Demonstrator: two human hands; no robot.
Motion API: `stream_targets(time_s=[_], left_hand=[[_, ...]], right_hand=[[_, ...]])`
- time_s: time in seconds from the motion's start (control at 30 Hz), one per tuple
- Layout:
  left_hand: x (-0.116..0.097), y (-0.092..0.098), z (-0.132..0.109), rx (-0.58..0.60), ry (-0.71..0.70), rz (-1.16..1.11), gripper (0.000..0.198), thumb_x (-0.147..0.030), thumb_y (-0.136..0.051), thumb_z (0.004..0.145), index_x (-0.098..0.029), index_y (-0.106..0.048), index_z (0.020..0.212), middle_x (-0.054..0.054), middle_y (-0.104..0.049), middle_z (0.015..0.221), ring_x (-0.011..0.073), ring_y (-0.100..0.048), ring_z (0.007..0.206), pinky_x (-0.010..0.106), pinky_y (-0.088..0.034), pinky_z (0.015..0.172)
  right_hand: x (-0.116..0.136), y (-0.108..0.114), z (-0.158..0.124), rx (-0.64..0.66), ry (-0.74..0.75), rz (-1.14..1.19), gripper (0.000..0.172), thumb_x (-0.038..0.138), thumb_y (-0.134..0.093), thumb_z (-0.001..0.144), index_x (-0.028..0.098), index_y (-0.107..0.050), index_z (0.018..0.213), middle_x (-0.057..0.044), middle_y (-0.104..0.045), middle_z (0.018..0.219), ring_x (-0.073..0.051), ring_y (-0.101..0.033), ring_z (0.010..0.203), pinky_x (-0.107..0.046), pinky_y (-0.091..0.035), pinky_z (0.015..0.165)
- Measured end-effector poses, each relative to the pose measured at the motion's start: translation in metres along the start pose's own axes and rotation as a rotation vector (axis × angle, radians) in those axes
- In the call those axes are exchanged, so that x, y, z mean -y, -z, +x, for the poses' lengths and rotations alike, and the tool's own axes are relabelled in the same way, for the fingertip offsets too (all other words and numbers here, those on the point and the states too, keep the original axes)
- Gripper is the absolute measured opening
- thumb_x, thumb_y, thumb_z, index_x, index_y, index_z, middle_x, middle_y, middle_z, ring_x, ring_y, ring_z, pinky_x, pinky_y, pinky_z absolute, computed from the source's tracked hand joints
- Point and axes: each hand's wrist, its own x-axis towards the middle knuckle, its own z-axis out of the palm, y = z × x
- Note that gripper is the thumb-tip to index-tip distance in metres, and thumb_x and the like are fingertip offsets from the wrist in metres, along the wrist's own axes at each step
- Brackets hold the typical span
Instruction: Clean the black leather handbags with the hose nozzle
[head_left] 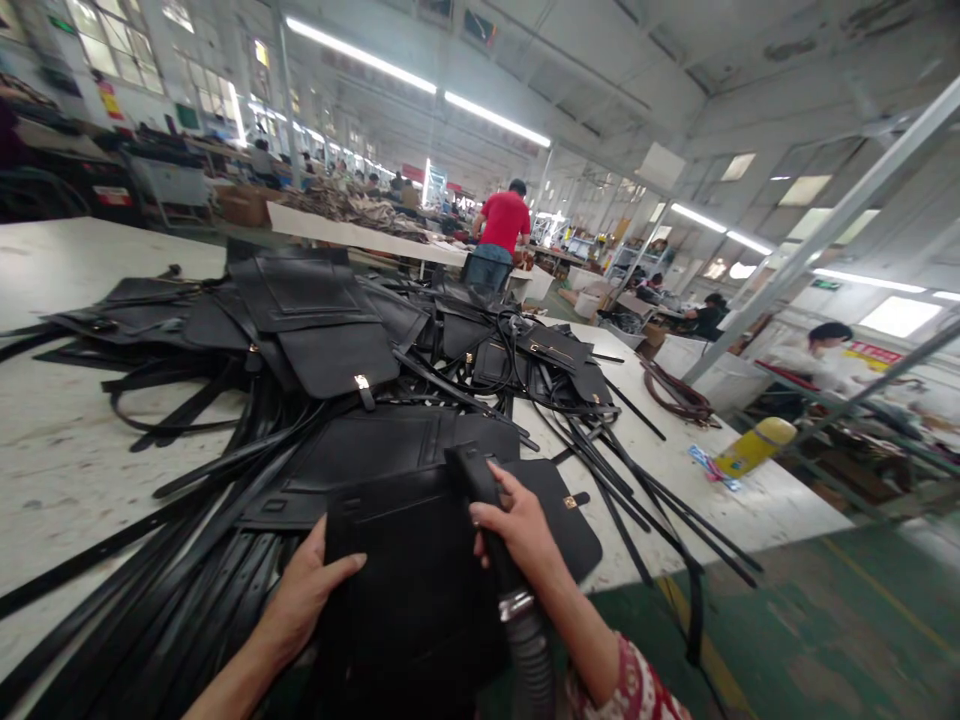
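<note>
My left hand point(304, 585) grips the left edge of a black leather bag piece point(412, 580), thumb on its face and fingers hidden behind. In my right hand point(517, 530) is a black hose nozzle point(471, 475), its head over the upper right part of the piece. A metal clamp point(515, 605) joins the nozzle to a ribbed hose point(531, 660) that runs down out of view. Just beyond lies another black bag piece point(352, 450), and a flap with a gold clasp point(571, 502) shows on the right.
Black bag pieces point(300, 290) and long straps point(217, 520) are heaped on the white table point(45, 420). A yellow bottle point(754, 447) lies near its right edge, by a brown strap coil point(679, 395). A person in a red shirt point(504, 225) stands farther back; others sit at the right.
</note>
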Motion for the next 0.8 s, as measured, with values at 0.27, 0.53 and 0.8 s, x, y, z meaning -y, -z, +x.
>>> stream_targets(time_s=[0.27,0.53,0.8], left_hand=[[-0.051,-0.024,0.037,-0.363,-0.596,0.996,0.048,-0.030,-0.052,0.072,-0.018,-0.049,0.119,0.013,-0.048,0.122,0.0313,-0.042,0.115,0.049,-0.027,0.099],[-0.039,-0.149,0.124,0.300,-0.325,0.806,0.041,-0.006,-0.056,0.048,-0.014,-0.068,0.087,0.011,-0.065,0.090,0.0269,-0.057,0.091,0.035,-0.041,0.082],[-0.019,-0.155,0.136,0.425,-0.033,0.485,0.040,-0.012,-0.055,0.052,-0.012,-0.069,0.089,0.003,-0.069,0.073,0.0168,-0.061,0.064,0.026,-0.045,0.063]], right_hand=[[0.011,0.087,-0.012,-0.083,-0.085,-0.065,0.070,0.032,-0.068,0.065,0.015,-0.035,0.124,0.003,-0.060,0.056,-0.014,-0.055,0.037,-0.023,-0.045,0.031],[-0.020,0.082,-0.016,-0.126,-0.049,0.095,0.084,0.037,-0.068,0.068,0.015,-0.019,0.132,0.003,-0.060,0.056,-0.013,-0.053,0.034,-0.022,-0.044,0.031],[-0.014,0.086,0.002,0.003,-0.029,0.215,0.074,0.030,-0.067,0.066,0.015,-0.028,0.127,0.001,-0.062,0.058,-0.014,-0.055,0.036,-0.022,-0.045,0.030]])
